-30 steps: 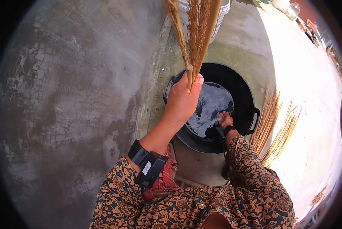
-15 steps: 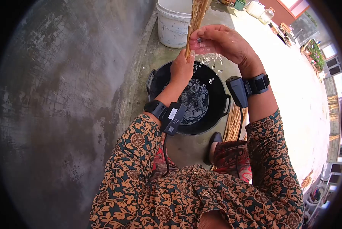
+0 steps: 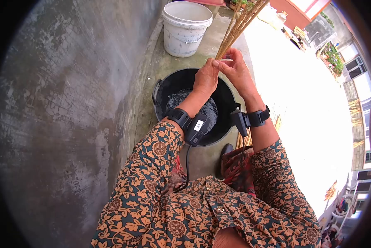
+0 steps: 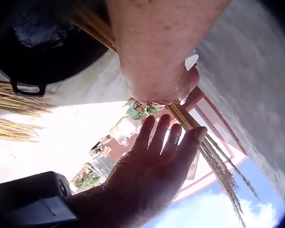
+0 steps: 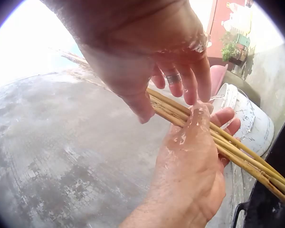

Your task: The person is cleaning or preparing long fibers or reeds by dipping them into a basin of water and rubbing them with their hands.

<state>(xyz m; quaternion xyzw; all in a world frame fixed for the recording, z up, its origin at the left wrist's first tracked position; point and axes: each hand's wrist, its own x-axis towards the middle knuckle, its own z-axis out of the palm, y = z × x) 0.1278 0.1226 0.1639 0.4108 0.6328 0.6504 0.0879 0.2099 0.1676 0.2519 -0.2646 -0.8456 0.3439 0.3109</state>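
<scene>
My left hand [image 3: 206,77] grips a bundle of long dry stalks [image 3: 240,29] above a black tub [image 3: 226,99] holding dark water. In the right wrist view its thumb lies over the yellowish stalks [image 5: 244,157], and the fingers come round from behind. Just above that grip is my wet right hand [image 3: 238,75]. Its thumb is at one side of the bundle and its nearly straight fingers [image 5: 202,78] are at the other, with a ring on one. In the left wrist view, the right palm [image 4: 147,173] faces the camera beside the stalks. Feathery tips top the bundle.
A white bucket [image 3: 183,35] stands behind the tub against the grey wall [image 3: 65,103]. More dry stalks [image 4: 19,99] lie on the ground at the tub's right. A shoe [image 3: 226,155] is close to the tub's near side.
My right hand came up out of the tub's water to the stalks, dripping, and now sits closer round them. My left hand still grips the bundle, whose top now leans right.
</scene>
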